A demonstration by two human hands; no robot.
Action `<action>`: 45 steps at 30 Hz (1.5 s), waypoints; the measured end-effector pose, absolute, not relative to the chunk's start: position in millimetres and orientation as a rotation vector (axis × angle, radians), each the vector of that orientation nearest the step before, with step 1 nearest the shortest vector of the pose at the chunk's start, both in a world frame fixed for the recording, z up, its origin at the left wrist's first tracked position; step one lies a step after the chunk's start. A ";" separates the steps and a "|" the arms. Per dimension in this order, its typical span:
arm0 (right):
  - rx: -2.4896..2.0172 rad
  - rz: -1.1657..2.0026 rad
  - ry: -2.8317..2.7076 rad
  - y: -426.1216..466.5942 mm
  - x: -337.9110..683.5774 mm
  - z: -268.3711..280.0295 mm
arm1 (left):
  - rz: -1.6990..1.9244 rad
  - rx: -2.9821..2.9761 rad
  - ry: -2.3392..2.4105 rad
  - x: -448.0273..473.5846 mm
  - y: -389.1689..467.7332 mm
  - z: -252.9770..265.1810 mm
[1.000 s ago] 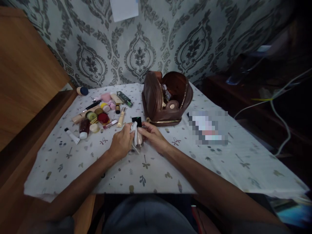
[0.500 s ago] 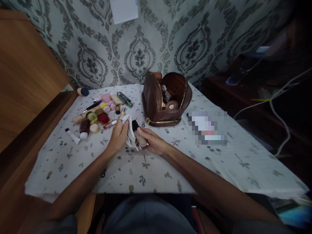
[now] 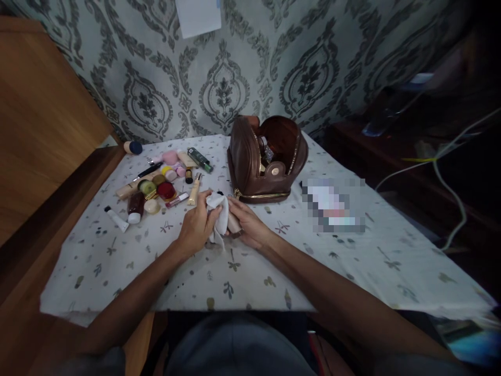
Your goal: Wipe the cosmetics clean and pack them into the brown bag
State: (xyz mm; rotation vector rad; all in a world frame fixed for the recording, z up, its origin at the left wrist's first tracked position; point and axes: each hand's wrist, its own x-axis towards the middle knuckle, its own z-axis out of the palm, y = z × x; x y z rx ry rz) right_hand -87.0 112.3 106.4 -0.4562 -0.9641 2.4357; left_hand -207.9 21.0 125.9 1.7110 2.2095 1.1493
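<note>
My left hand [image 3: 198,222] is closed on a white cloth [image 3: 219,211], which it presses against a small bottle. My right hand [image 3: 250,224] grips that beige cosmetic bottle [image 3: 234,223] by its side. The cloth covers most of the bottle's dark cap, and only a bit of black shows above it. Just beyond my left hand lies a cream-coloured tube [image 3: 194,190]. A brown cosmetic bag [image 3: 254,175] stands unzipped behind my right hand, with several small items inside.
Left on the patterned tablecloth [image 3: 156,277] are several cosmetics, among them a dark red bottle [image 3: 136,206], a white tube [image 3: 116,219] and a green tube [image 3: 200,159]. A blurred-out flat object [image 3: 332,205] lies right of the bag. A wooden panel [image 3: 47,104] borders the left side.
My left hand has moved right with the cloth, which now wraps over the bottle's cap end. The cream tube behind it has come into fuller view. My right hand still grips the bottle.
</note>
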 end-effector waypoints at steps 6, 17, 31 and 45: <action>-0.414 2.538 -1.073 109.5 -83.2 111.7 | 1.469 1.571 2.085 -222.3 30.4 131.4; -0.304 2.578 -1.156 115.0 -79.5 112.4 | 1.509 1.409 1.778 -233.5 29.5 123.0; -0.505 2.618 -0.793 116.5 -84.6 106.4 | 1.150 1.998 2.227 -218.2 18.0 124.3; -0.575 2.602 -0.730 123.8 -87.4 95.5 | 0.886 2.364 2.230 -218.9 14.2 119.0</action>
